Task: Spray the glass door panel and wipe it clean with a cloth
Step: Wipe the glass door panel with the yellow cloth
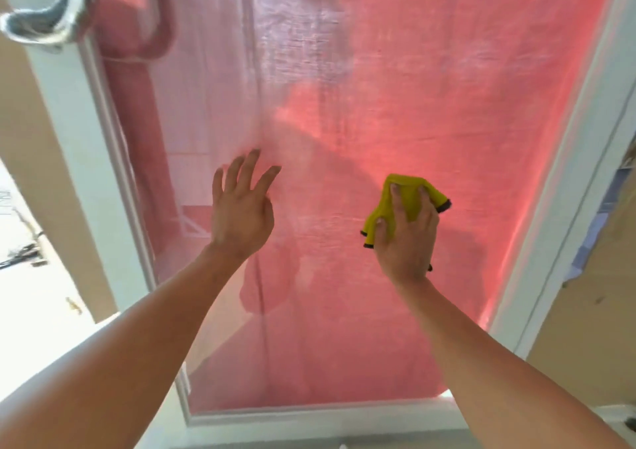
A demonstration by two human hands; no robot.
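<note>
The glass door panel (pixel 361 87) fills the view, with a pink-red curtain showing behind it and a white frame around it. My right hand (pixel 407 238) presses a yellow cloth (pixel 404 195) with a dark edge against the glass, right of the middle. My left hand (pixel 241 207) is raised in front of the glass at about the same height, fingers spread, holding nothing. No spray bottle is in view.
A shiny metal door handle (pixel 51 18) sticks out at the top left of the white door frame (pixel 69 111). Beige wall lies at the left and right. The frame's bottom rail (pixel 309 414) runs across below my forearms.
</note>
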